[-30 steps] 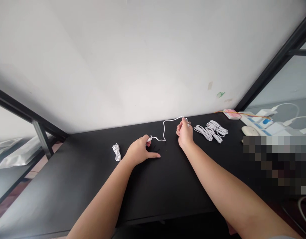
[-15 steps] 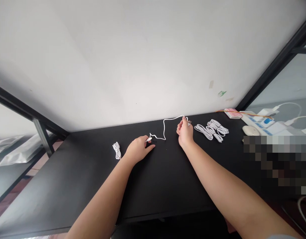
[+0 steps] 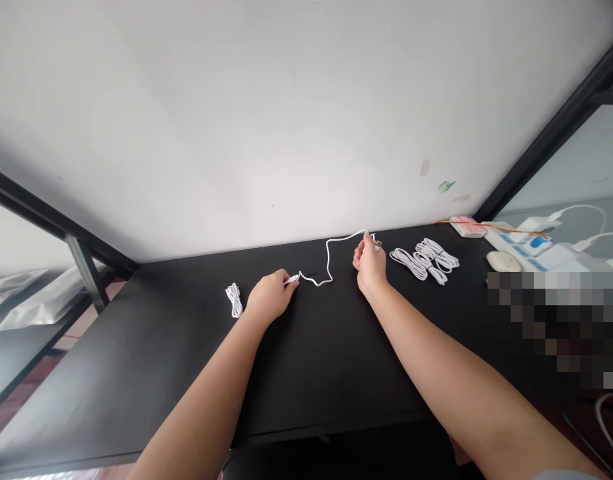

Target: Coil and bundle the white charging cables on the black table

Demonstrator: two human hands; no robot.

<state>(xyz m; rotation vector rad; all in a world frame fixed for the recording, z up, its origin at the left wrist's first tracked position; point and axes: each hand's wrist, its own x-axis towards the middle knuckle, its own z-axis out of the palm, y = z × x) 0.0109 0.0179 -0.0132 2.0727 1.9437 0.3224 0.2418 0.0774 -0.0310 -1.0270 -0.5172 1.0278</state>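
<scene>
A thin white charging cable (image 3: pixel 328 257) runs in loose bends between my two hands, low over the black tabletop. My left hand (image 3: pixel 272 295) pinches one end of it, a small white plug, between thumb and fingers. At the other end, my right hand (image 3: pixel 370 261) is closed round the cable, and a metal USB plug (image 3: pixel 378 245) pokes out beside the thumb. To the left of my left hand lies a small bundled white cable (image 3: pixel 234 300). Just right of my right hand rest coiled white cables (image 3: pixel 425 260), tied in the middle.
The black table (image 3: pixel 186 373) meets a white wall (image 3: pixel 286 133) at the back. On the right are a white mouse (image 3: pixel 504 262), a pink and white box (image 3: pixel 468 227) and a power strip (image 3: pixel 516 248) with chargers. Dark metal posts flank both sides.
My left hand has drawn slightly left and its thumb has closed onto the cable's plug. The cable's bend near it has shifted. My right hand has hardly moved.
</scene>
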